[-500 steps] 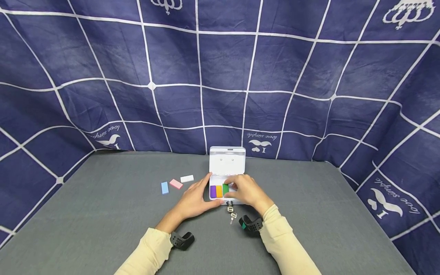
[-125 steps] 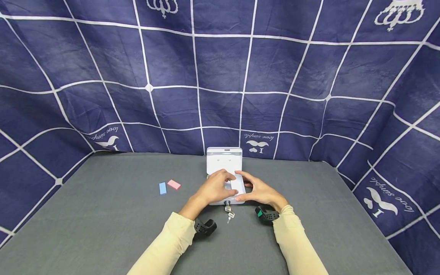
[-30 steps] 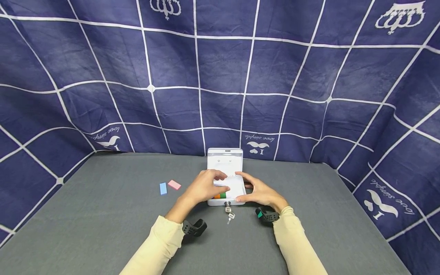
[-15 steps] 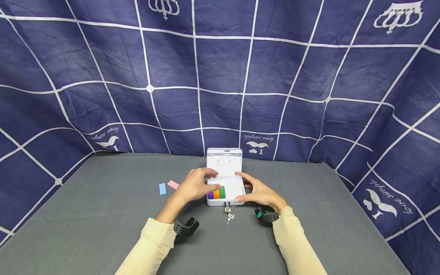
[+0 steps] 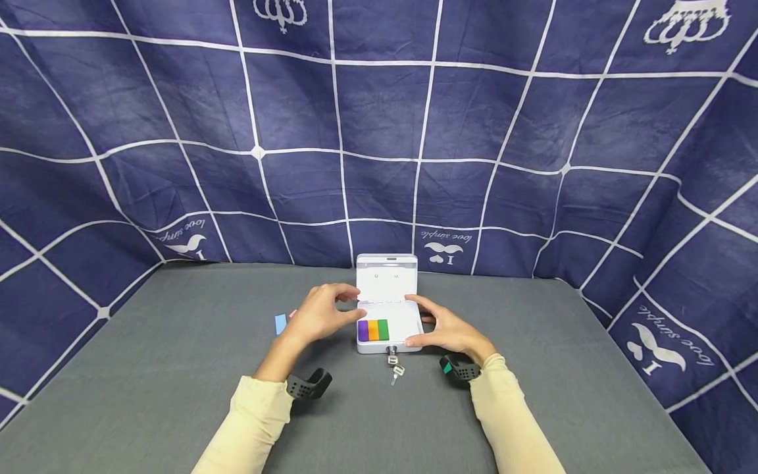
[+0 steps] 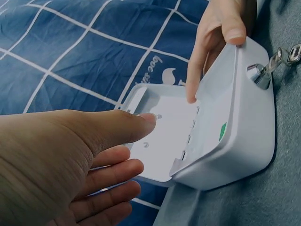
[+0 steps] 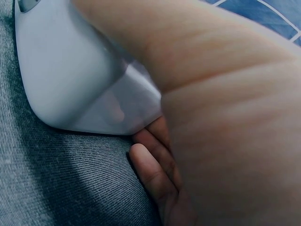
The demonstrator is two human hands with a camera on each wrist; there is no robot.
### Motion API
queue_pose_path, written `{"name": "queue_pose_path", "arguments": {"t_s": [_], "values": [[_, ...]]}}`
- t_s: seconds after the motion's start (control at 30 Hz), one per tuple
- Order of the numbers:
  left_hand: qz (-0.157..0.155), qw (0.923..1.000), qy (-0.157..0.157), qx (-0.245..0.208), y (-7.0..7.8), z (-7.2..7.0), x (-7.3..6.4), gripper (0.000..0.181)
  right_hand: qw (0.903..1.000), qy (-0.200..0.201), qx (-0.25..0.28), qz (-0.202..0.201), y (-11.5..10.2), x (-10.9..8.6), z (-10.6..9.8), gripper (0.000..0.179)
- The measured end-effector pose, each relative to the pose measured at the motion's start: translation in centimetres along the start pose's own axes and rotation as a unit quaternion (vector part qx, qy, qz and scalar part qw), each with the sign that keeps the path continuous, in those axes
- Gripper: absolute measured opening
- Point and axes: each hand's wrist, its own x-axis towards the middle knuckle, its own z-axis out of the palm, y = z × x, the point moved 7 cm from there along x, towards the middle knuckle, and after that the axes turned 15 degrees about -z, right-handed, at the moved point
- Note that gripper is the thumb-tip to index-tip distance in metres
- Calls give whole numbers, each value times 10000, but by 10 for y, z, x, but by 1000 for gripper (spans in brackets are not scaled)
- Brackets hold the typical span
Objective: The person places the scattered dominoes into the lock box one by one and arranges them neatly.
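Observation:
A white cash box (image 5: 373, 348) stands with its lid (image 5: 387, 278) raised against the back. Purple (image 5: 363, 330), orange (image 5: 373, 330) and green (image 5: 383, 330) blocks lie side by side in its front left part. Just off the box's left edge is my left hand (image 5: 320, 315), thumb and fingers apart, holding nothing. My right hand (image 5: 441, 326) grips the right side of the box, its thumb over the front rim and a finger near the hinge. In the left wrist view, only a corner of the green block (image 6: 222, 131) shows. Whether a white block lies inside, I cannot tell.
A blue block (image 5: 280, 322) lies on the grey table left of the box. Beside it, a pink block (image 5: 293, 313) is mostly hidden by my left hand. Keys (image 5: 397, 374) hang from the front lock onto the table. A blue checked curtain (image 5: 379, 184) rises behind.
My left hand has drawn left out of the box, uncovering the coloured blocks and covering most of the pink one. The white block seen earliest on the table is no longer there.

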Motion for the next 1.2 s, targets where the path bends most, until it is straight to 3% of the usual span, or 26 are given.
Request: {"name": "queue_pose_path", "arguments": {"t_s": [0.23, 0.57, 0.87, 1.2], "values": [[-134, 9998, 106, 77, -11, -10, 2, 42, 10000, -26, -1, -42, -1, 0, 1, 93], [-239, 9968, 439, 630, -28, -25, 0, 39, 10000, 8, -88, 42, 1, 0, 1, 92], [-579, 9944, 489, 739, -46, -37, 2, 44, 10000, 5, -74, 12, -1, 0, 1, 92], [-874, 9875, 426, 1244, -63, -37, 3, 54, 10000, 34, -26, 3, -1, -1, 0, 92]]}}
